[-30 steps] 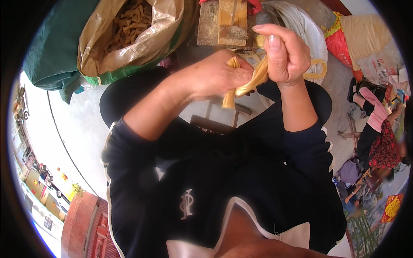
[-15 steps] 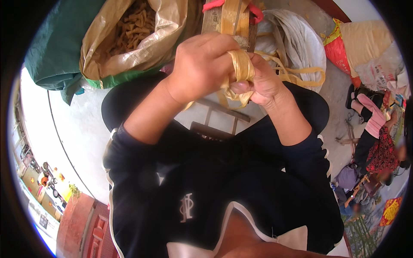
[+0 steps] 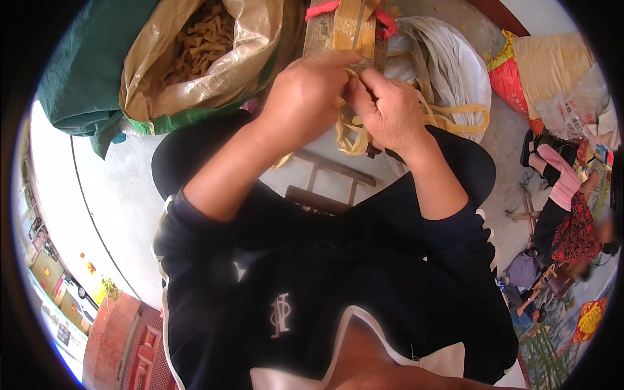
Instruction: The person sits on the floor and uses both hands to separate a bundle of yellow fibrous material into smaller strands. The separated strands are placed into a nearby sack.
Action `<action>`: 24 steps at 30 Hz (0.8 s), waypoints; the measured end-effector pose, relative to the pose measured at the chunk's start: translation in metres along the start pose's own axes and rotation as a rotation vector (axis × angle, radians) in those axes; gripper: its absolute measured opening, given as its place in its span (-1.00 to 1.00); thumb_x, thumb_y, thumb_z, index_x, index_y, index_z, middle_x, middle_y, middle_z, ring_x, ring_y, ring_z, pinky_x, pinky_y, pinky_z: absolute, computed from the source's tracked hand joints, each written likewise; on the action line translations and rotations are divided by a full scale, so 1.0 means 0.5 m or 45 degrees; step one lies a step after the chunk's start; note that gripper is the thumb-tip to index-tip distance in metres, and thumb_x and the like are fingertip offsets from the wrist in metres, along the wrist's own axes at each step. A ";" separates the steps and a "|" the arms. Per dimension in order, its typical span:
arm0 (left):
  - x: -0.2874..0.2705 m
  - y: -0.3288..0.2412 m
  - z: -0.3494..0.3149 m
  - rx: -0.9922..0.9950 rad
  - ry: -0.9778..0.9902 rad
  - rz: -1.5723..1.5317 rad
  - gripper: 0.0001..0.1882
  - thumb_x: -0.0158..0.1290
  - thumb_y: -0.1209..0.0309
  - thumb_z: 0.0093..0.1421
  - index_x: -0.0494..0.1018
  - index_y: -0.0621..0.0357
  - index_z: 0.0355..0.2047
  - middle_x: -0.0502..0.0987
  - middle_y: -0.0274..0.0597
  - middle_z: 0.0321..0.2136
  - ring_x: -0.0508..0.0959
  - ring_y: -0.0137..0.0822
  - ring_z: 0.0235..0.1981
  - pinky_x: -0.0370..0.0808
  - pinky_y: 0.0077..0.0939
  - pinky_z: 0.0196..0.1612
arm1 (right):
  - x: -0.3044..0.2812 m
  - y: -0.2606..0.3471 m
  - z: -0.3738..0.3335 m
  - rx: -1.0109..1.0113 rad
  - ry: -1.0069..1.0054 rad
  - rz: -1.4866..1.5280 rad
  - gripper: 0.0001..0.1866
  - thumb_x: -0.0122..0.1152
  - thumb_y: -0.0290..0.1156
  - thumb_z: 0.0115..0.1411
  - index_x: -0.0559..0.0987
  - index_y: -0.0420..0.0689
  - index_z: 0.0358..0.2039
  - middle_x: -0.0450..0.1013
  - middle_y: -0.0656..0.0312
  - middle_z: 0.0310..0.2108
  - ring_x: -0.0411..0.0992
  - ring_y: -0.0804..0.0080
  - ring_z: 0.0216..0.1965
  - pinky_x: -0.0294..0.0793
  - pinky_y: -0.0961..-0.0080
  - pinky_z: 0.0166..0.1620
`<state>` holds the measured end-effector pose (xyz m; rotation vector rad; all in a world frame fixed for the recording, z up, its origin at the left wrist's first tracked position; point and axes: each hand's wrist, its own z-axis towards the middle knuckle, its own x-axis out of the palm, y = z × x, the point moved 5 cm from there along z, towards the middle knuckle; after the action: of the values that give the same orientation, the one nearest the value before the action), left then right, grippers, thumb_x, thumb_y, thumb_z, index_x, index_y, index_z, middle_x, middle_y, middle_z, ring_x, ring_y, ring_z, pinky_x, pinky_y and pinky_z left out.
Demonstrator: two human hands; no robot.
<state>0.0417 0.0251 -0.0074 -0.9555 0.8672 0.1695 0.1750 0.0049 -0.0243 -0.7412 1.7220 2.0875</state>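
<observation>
Left hand (image 3: 307, 97): fingers curled closed around a yellow strip (image 3: 354, 142). Right hand (image 3: 398, 116): thumb and forefinger pinched together on the same strip, fingertips meeting those of the left hand. The strip is located between both hands, with loose loops hanging below the fingers; exact finger contact is partly hidden. Directly beyond the hands: a wooden board (image 3: 318, 34) with a red band (image 3: 323, 8) across it. Right of the board: a white sack (image 3: 467, 65). Left: an open brown sack (image 3: 257, 32) containing small brown pieces (image 3: 203, 44). Below the hands: a wooden frame (image 3: 318, 199).
</observation>
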 end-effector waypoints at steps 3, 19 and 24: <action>-0.048 -0.005 0.016 0.034 -0.060 -0.402 -0.90 0.06 0.64 0.08 0.51 0.37 -0.37 0.54 -0.10 -0.13 0.57 -0.25 -0.20 0.50 -0.48 -0.17 | 0.008 -0.027 -0.003 0.381 0.177 0.617 -0.56 0.03 -0.07 0.27 0.52 -0.21 -0.51 0.23 0.29 -0.81 0.17 0.53 -0.74 0.15 0.54 -0.61; -0.011 0.054 -0.010 -0.936 -0.066 -1.645 -0.88 0.14 0.50 0.11 0.50 0.25 -0.33 0.44 -0.29 -0.62 0.30 -0.54 -0.75 0.20 -0.68 -0.69 | 0.010 -0.036 -0.016 0.870 0.288 1.434 -0.64 0.23 -0.16 0.19 0.49 -0.19 -0.56 0.16 0.50 -0.71 -0.07 0.80 -0.73 -0.15 0.72 -0.66; -0.010 0.078 0.006 -0.910 -0.139 -1.297 -0.86 0.04 0.43 0.19 0.48 0.25 -0.32 0.39 -0.35 -0.64 0.28 -0.57 -0.70 0.22 -0.69 -0.61 | -0.051 -0.056 0.012 0.486 -0.024 0.654 -0.73 0.26 -0.26 0.17 0.53 -0.23 -0.48 0.45 0.37 -0.54 0.30 0.73 -0.47 0.27 0.76 -0.40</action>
<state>0.0215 0.0516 -0.0280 -1.9259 0.1145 -0.3724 0.2105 0.0185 -0.0310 -0.1736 2.3964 1.9362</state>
